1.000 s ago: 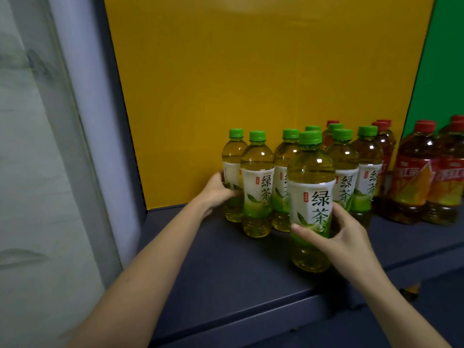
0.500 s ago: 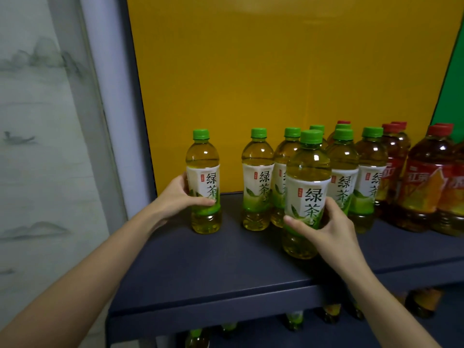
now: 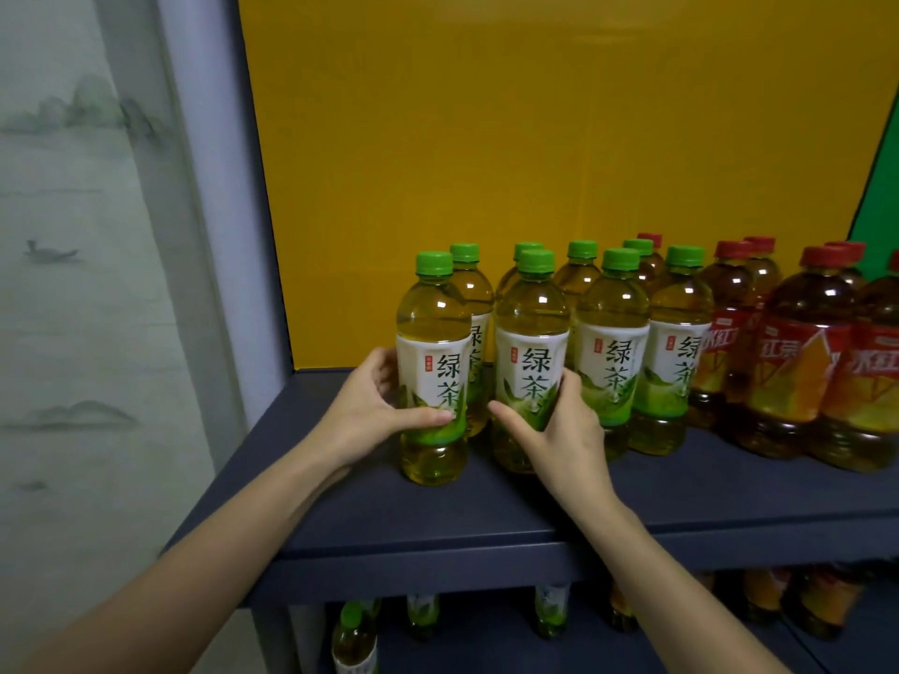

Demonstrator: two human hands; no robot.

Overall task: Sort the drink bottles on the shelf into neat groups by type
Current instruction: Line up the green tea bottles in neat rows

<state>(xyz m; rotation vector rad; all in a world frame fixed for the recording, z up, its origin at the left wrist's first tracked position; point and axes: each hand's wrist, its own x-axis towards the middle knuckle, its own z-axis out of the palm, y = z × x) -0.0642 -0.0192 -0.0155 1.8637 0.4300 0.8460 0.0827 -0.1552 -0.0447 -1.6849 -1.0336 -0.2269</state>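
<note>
Several green-capped green tea bottles stand in two rows on the dark blue shelf. My left hand grips the front-left green tea bottle round its label, thumb across the front. My right hand holds the neighbouring front bottle from its right side, forefinger along the lower label. Both bottles stand upright on the shelf, close together. To the right stand several red-capped red tea bottles with red and orange labels.
A yellow back panel closes the shelf behind the bottles, with a green panel at the right. A grey upright post bounds the shelf on the left. More bottles stand on the lower shelf.
My left hand has brought its green tea bottle rightward, from apart at the left to beside the one in my right hand. The right hand's bottle has moved back into line with the front row.
</note>
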